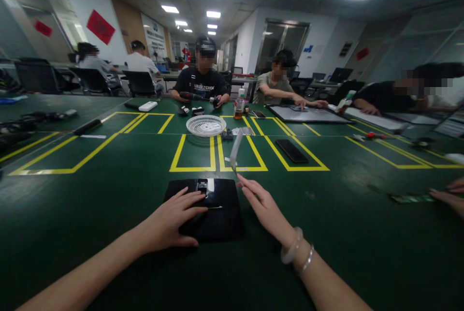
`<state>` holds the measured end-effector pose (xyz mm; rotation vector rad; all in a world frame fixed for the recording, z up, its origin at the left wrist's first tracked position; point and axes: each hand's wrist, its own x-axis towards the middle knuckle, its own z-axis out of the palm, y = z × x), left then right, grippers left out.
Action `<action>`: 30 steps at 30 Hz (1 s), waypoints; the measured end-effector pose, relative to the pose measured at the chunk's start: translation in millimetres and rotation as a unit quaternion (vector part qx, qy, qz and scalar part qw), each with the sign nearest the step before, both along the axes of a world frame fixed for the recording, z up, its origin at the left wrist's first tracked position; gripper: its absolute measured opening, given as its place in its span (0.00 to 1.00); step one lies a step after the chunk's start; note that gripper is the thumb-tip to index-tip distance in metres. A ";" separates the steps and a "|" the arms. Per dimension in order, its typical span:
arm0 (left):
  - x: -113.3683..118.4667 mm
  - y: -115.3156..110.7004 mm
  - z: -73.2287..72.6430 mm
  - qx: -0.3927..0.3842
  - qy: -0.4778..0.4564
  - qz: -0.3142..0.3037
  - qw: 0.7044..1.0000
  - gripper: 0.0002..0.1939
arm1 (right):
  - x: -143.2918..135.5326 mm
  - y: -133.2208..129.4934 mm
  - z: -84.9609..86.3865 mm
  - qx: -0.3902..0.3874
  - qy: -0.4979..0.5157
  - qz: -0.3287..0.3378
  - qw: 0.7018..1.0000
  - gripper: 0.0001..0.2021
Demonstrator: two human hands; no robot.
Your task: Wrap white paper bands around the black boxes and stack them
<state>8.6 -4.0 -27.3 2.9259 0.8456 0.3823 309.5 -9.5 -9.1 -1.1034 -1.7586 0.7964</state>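
In front of me on the green table lies a flat, glossy black panel (225,219), with a small silvery component (202,186) set near its far edge. My left hand (177,216) rests on the panel's left side, open, fingers spread. To the right of it, my right hand (259,199) is closed in a pinch at the panel's upper right corner. Between those fingertips is the lower end of a thin translucent strip (237,149), which stands up and leans slightly right. What the strip belongs to cannot be made out.
Beyond the panel are a white round basket (206,126), a bottle (239,105) and a black phone (292,151) among yellow tape outlines (192,170). Co-workers sit across the table. At right, another person's hand (449,197) touches a green strip-shaped board (411,198).
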 end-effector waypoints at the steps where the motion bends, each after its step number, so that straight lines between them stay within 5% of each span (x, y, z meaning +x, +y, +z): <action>1: 0.6 -0.8 1.1 0.019 0.001 -0.011 1.000 0.42 | -0.6 -1.1 0.1 0.031 -0.053 0.011 0.998 0.19; 9: 8.0 -13.8 10.8 0.224 -0.064 -0.101 0.967 0.14 | -4.1 -10.9 2.4 0.147 -0.378 0.063 0.912 0.18; 16: 3.1 -2.3 8.2 0.162 -0.026 -0.020 0.986 0.12 | -2.7 -11.9 9.0 0.141 -0.402 0.099 0.900 0.16; 30: 7.2 -4.6 8.5 0.105 0.045 -0.033 0.993 0.12 | -4.3 -20.1 14.2 0.125 -0.412 0.116 0.895 0.12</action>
